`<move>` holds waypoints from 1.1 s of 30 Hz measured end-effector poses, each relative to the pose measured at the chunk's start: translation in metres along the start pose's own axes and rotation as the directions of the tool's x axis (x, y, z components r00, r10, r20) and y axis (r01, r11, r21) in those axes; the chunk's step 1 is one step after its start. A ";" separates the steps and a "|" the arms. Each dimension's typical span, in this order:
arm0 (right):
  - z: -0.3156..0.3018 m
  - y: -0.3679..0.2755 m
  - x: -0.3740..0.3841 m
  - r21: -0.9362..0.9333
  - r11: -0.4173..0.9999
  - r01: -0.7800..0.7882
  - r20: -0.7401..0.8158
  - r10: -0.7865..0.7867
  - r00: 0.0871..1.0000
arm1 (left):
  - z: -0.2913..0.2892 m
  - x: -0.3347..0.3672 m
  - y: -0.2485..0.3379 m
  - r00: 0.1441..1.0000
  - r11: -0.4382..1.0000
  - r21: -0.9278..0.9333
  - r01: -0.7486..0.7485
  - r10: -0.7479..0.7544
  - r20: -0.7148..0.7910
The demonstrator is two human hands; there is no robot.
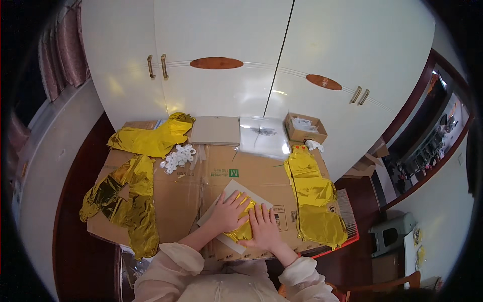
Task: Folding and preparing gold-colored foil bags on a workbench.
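Observation:
A grey-white card sheet [232,187] lies at an angle near the front of the cardboard worktop [176,211]. On it is a folded piece of shiny gold foil [242,232], probably an uninflated foil balloon. My left hand [229,211] lies flat on the foil's left side with its fingers stretched out. From the right, my right hand [264,229] also presses flat on the foil, fingers spread. Part of the foil is hidden beneath both hands.
Flat gold foil balloons lie at the right [316,196], left [136,194] and back left [151,136]. Small white rings [178,158] are heaped nearby. Along the back are card sheets [216,132], clear plastic bags [264,136] and a small cardboard box [305,128], before white cabinets [221,30].

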State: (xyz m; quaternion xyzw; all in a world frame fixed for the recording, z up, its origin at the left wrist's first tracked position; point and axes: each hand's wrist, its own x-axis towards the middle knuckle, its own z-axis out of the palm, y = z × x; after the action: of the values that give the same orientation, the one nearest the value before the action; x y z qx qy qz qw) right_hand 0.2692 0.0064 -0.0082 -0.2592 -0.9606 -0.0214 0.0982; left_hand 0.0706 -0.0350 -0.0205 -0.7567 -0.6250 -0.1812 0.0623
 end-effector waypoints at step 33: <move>-0.048 -0.030 -0.058 0.149 0.987 -0.062 -0.002 0.063 0.998 | -0.025 -0.054 0.009 0.984 0.992 0.027 -0.126 0.121 0.128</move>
State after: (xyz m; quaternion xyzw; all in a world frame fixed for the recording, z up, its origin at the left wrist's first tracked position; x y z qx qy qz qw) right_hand 0.3111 -0.0528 0.0275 -0.2812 -0.9505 0.0528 0.1211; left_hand 0.0665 -0.0955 -0.0148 -0.8028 -0.5826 -0.1181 0.0470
